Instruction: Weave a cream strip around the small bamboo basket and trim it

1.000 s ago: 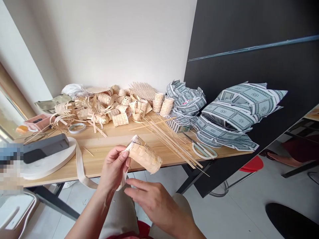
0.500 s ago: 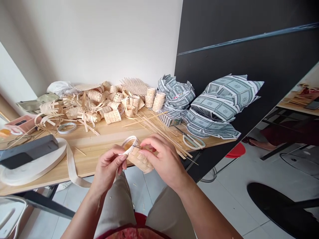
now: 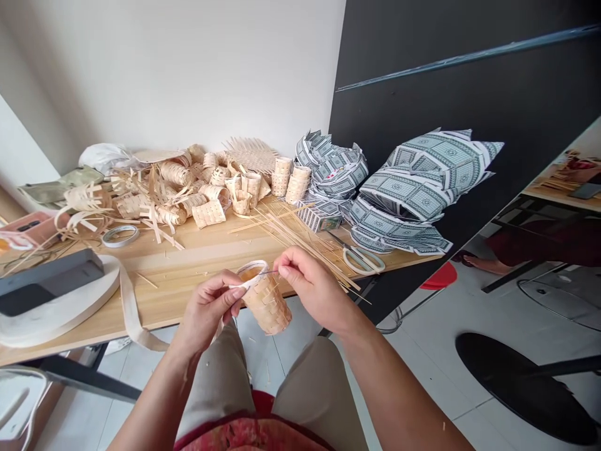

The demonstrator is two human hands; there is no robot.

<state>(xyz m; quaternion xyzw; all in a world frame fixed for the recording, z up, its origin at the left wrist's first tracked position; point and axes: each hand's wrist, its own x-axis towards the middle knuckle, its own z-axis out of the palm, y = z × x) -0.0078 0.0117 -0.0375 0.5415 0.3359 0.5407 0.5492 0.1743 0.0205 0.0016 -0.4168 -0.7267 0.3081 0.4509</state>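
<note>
A small woven basket (image 3: 268,305) of pale wooden strips hangs tilted over my lap, its mouth turned up and toward the left. White fabric tape (image 3: 251,282) runs around its rim. My left hand (image 3: 213,304) pinches the rim and the tape on the left side. Beyond the rim's right side, my right hand (image 3: 307,282) has thumb and forefinger closed on a thin dark needle (image 3: 269,272), which reaches back to the taped edge. Any thread on it is too fine to make out.
On the table (image 3: 188,257) lie a roll of white tape (image 3: 110,294) under a dark phone-like block (image 3: 51,282), scissors (image 3: 361,258), loose strips (image 3: 300,235) and piled woven baskets (image 3: 173,188). Folded-card shapes (image 3: 413,188) stand at right, near a red stool (image 3: 439,275).
My right hand has drawn back and slightly up from the rim, pulling the needle along. More of the basket's side shows, and it hangs more upright. My left hand keeps its pinch.
</note>
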